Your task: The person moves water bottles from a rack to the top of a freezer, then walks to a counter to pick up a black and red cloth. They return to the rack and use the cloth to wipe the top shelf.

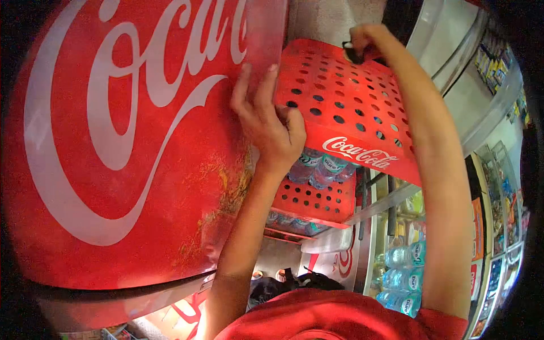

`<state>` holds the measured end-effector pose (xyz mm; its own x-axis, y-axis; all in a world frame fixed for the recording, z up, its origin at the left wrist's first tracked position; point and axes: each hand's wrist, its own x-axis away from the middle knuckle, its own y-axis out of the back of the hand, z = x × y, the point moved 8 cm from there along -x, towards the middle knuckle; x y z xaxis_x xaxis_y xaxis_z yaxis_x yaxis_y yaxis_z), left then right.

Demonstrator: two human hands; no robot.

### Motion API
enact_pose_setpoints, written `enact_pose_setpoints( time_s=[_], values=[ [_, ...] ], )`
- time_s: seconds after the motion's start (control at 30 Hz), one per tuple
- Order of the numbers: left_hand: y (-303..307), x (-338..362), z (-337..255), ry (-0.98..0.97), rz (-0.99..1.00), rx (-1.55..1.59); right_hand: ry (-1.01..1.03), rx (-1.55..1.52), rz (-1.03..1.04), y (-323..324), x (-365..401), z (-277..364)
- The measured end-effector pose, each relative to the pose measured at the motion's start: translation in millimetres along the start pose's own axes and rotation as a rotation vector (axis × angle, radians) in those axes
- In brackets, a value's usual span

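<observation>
My left hand [269, 122] rests near the edge of a red Coca-Cola cabinet [175, 153], its fingers stretched upward and apart and its thumb extended. It holds nothing that I can see. Beside it stands a red perforated shelf rack [345, 93] with a white Coca-Cola logo on its front lip. My right hand [371, 41] reaches over the far side of the rack's top shelf. Its fingers are closed on a small black object [352, 54] with a pale part, whose kind I cannot make out.
Water bottles [323, 169] stand under the rack's top shelf, above a lower perforated shelf [311, 198]. More water bottles [403, 277] sit in a cooler at the right. Shelves of packaged goods [498, 187] line the far right. Dark bags [272, 292] lie low, near my body.
</observation>
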<state>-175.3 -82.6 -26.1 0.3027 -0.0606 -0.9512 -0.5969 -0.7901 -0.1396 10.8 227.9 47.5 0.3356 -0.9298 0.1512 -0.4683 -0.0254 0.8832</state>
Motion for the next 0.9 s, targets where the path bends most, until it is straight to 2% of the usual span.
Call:
enact_pose_setpoints(
  time_s=[0.07, 0.1, 0.17, 0.2, 0.27, 0.3, 0.33, 0.4, 0.47, 0.53, 0.57, 0.6, 0.67, 0.7, 0.73, 0.8, 0.83, 0.87, 0.9],
  values=[
    [1.3, 1.9, 0.7, 0.01, -0.013, 0.028, 0.019, 0.077, -0.151, -9.6, -31.4, 31.7],
    [-0.1, 1.3, 0.2, -0.005, 0.008, 0.009, 0.023, 0.079, -0.148, -9.1, -29.7, 41.0],
    [-3.1, 1.9, 0.4, -0.016, 0.035, -0.012, 0.407, -0.429, -0.537, 24.6, -2.0, 71.8],
    [-2.1, 2.6, 1.8, -0.001, 0.011, 0.002, 0.407, -0.431, -0.532, 31.8, 3.7, 69.1],
    [-0.8, 2.8, 2.8, 0.011, -0.013, 0.011, 0.31, -0.399, -0.246, 28.6, 2.8, 61.1],
    [-0.3, 2.8, 1.8, 0.012, -0.022, 0.028, 0.282, -0.265, -0.225, 15.9, -29.4, 42.3],
    [0.7, 2.2, 1.5, 0.012, -0.034, 0.045, 0.285, -0.263, -0.228, 7.4, -46.8, 46.8],
    [0.4, 2.1, 2.9, 0.004, -0.029, 0.025, 0.095, -0.094, -0.265, -0.7, -67.2, 43.0],
    [-0.4, 3.1, 2.9, 0.003, -0.024, 0.008, 0.176, -0.107, -0.339, 6.8, -39.3, 82.8],
    [0.1, 3.9, 3.6, 0.0, -0.02, 0.015, 0.532, -0.457, -0.539, 46.5, 24.9, 119.5],
    [-0.5, 4.9, 3.0, 0.005, -0.013, 0.014, 0.365, -0.509, -0.344, 40.2, 15.0, 105.0],
    [-0.8, 4.8, 1.6, -0.002, -0.012, 0.006, 0.361, -0.518, -0.339, 41.1, 8.7, 98.5],
    [-1.6, 3.5, 1.0, -0.014, -0.016, -0.001, 0.213, -0.165, -0.18, 38.9, -18.9, 75.5],
    [-1.7, 4.2, 1.6, -0.019, -0.019, 0.005, 0.629, -0.204, -0.242, 33.4, -35.8, 72.8],
    [-1.6, 4.2, 1.9, -0.025, -0.019, 0.011, 0.628, -0.205, -0.245, 20.4, -48.3, 87.5],
    [0.1, 3.4, 2.0, -0.025, -0.028, 0.012, 0.343, -0.081, -0.468, 18.0, -68.6, 107.4],
    [1.3, 4.4, 1.9, -0.015, -0.039, 0.012, 0.442, -0.251, -0.412, 15.6, -67.0, 114.9],
    [0.9, 5.6, 1.4, -0.007, -0.032, 0.013, 0.44, -0.255, -0.402, 14.2, -64.6, 111.7],
    [0.3, 5.2, 2.2, 0.017, -0.024, 0.04, 0.384, -0.363, -0.218, 21.3, -31.3, 116.8]
  ],
)
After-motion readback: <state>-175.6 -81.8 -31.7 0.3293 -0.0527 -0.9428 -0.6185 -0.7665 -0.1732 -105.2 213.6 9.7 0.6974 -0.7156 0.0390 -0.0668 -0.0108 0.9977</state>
